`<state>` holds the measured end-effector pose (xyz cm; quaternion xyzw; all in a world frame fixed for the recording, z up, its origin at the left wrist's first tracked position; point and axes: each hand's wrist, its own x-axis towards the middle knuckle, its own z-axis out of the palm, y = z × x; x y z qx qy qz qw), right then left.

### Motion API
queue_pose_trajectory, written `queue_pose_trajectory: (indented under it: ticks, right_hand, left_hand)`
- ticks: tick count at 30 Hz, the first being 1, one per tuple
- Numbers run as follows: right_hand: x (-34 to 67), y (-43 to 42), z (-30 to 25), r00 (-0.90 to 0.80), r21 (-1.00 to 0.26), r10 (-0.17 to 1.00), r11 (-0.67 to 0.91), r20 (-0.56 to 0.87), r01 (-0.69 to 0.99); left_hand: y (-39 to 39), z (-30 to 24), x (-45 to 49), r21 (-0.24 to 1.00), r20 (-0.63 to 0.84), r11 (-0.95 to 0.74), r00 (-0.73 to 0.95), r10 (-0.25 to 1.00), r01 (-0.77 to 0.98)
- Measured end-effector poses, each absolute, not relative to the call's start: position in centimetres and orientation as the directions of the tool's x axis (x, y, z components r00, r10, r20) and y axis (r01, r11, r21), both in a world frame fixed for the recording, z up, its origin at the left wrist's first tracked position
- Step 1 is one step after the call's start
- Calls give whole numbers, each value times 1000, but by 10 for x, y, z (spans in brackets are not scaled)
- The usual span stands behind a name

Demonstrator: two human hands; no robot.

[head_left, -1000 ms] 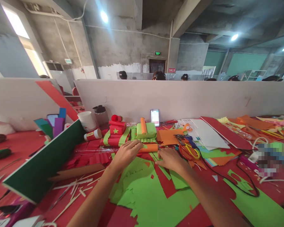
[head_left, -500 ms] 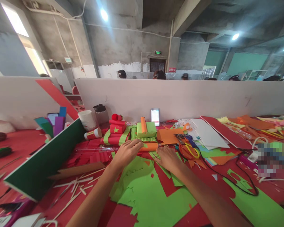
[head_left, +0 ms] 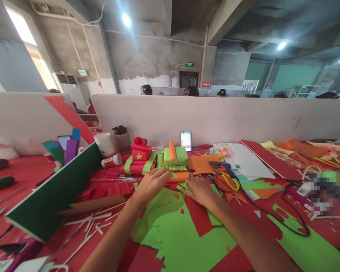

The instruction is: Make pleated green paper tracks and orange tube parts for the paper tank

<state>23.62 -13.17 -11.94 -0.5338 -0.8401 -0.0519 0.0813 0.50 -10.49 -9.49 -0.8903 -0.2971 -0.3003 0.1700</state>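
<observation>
My left hand (head_left: 155,180) is closed at the left end of an orange paper roll (head_left: 180,176), its fingers curled over it. Just below the roll's right end, the bent fingers of my right hand (head_left: 200,189) pinch a narrow green paper strip (head_left: 182,186); the fingertips are partly hidden. Directly behind stands a model of paper-wrapped blocks: a green block (head_left: 177,155) with an orange tube (head_left: 172,151) on top, and a red block with a yellow star (head_left: 139,155) to its left. A large torn-edged green sheet (head_left: 184,234) lies under my forearms.
Scissors (head_left: 229,181) and an orange sheet (head_left: 204,164) lie to the right, with a black cable (head_left: 268,215) beyond. A dark green board (head_left: 56,189) leans at left near white sticks (head_left: 87,226). A phone (head_left: 186,140) stands against the white partition (head_left: 229,117).
The green strip that lay under and beside my right hand has shifted left and bunched at its fingertips. My right hand moved slightly left; my left hand stays at the orange roll.
</observation>
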Motion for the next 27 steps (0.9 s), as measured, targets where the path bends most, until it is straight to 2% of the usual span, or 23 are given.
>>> queue_pose_trajectory:
  ticks: [3, 6, 15, 23, 27]
  right_hand:
    - [233, -132, -118, -428, -13, 888, 436, 171, 900]
    - [235, -132, -118, -445, -87, 879, 464, 173, 882]
    - [246, -124, -123, -504, -470, 843, 528, 189, 707]
    - [247, -121, -124, -499, -599, 852, 486, 160, 637]
    - [249, -122, -110, -503, -651, 845, 488, 185, 581]
  left_hand:
    - [-105, -95, 5, -132, 645, -768, 642, 414, 627]
    - [-104, -95, 5, -150, 639, -762, 650, 412, 630]
    - [-106, -94, 4, -156, 639, -757, 649, 413, 635]
    - [-107, -92, 5, -110, 667, -781, 628, 401, 615]
    - [-111, -90, 7, -46, 654, -779, 608, 449, 625]
